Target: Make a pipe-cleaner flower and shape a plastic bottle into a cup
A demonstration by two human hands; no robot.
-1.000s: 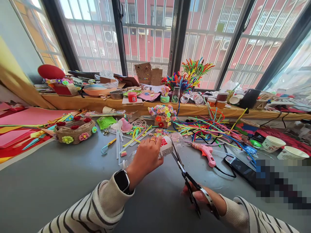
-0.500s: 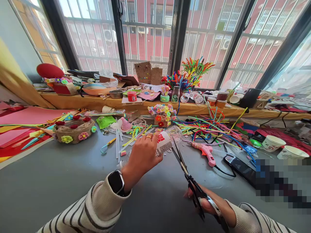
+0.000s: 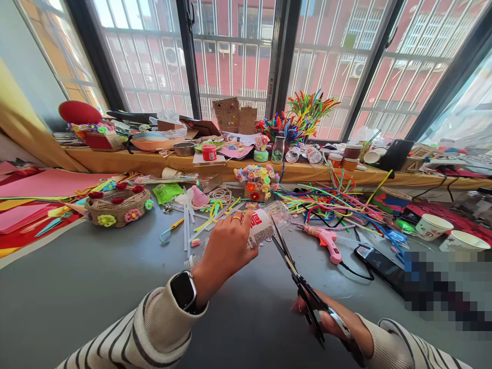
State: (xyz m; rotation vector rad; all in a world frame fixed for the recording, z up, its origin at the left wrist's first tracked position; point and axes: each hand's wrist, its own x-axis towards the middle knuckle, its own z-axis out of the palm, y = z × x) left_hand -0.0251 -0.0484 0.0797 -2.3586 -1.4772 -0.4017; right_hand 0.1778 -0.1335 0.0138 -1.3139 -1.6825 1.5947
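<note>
My left hand (image 3: pixel 228 245) is wrapped over a clear plastic bottle (image 3: pixel 260 227) with a white and red label. The bottle lies on its side, its neck pointing to the lower left and its base end to the upper right. Part of it is hidden under my palm. In my right hand (image 3: pixel 326 318) is a pair of scissors (image 3: pixel 292 271), with fingers through the handles. The blades are parted, and their tips reach the bottle near the label's right edge. Whether they touch the plastic I cannot tell.
A pink glue gun (image 3: pixel 326 241) with a black cord lies to the right, near a phone (image 3: pixel 380 266). Pipe cleaners (image 3: pixel 330 205) are heaped behind it. A twine basket (image 3: pixel 117 207) with flowers stands left; paper cups (image 3: pixel 433 226) stand right. A cluttered sill (image 3: pixel 161 160) runs behind.
Both hands stay almost in place, the left hand still on the bottle and the scissors still parted at it. No clear movement of other things shows.
</note>
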